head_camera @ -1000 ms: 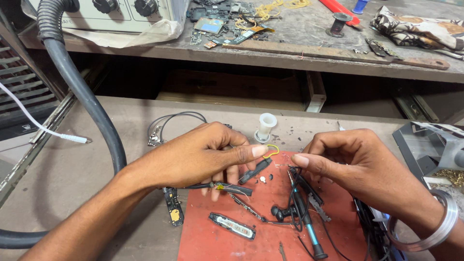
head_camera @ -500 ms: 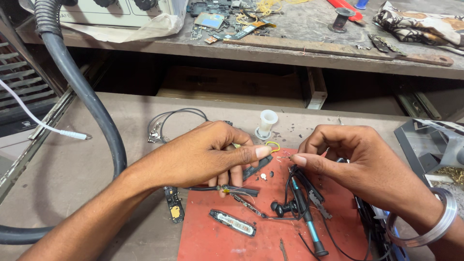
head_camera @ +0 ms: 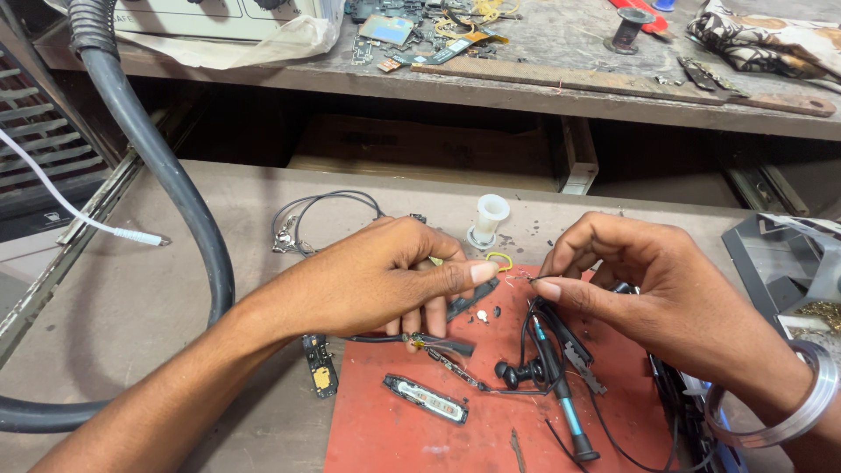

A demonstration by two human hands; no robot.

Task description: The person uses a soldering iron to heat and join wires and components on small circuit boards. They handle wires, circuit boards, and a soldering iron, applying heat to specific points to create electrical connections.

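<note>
— Grey and dusty, the workbench [head_camera: 158,289] lay under us with a red mat [head_camera: 412,429] on it near our body, and behind it ran a cluttered shelf [head_camera: 543,83] with circuit scraps. What did we have in our hands?

— Our left hand [head_camera: 377,280] was curled, thumb and forefinger pinched together over the mat's upper edge. Our right hand [head_camera: 648,280] was closed the same way, fingertips pinching a thin wire end [head_camera: 524,278] with bare strands. The two pinches sat very near each other; we could not tell whether the left fingers actually touched the wire.

— And where did the wire run?

— Down from our right fingertips to the black earphones [head_camera: 521,372] lying on the mat, just below our right hand. A dark-handled tool with a blue band [head_camera: 561,403] lay slanted beside them.

— What else was about?

— A small black oblong part with a pale face [head_camera: 429,398] lay on the mat below our left hand, and a little circuit board [head_camera: 320,372] sat just off the mat's left edge. A white spool [head_camera: 488,219] stood upright beyond our fingers, with a yellow loop [head_camera: 501,258] just beside it. A coiled grey cable [head_camera: 307,219] lay left of the spool, a thick black hose [head_camera: 166,184] curved along the left side, and a metal bangle [head_camera: 788,403] circled our right wrist.
</note>
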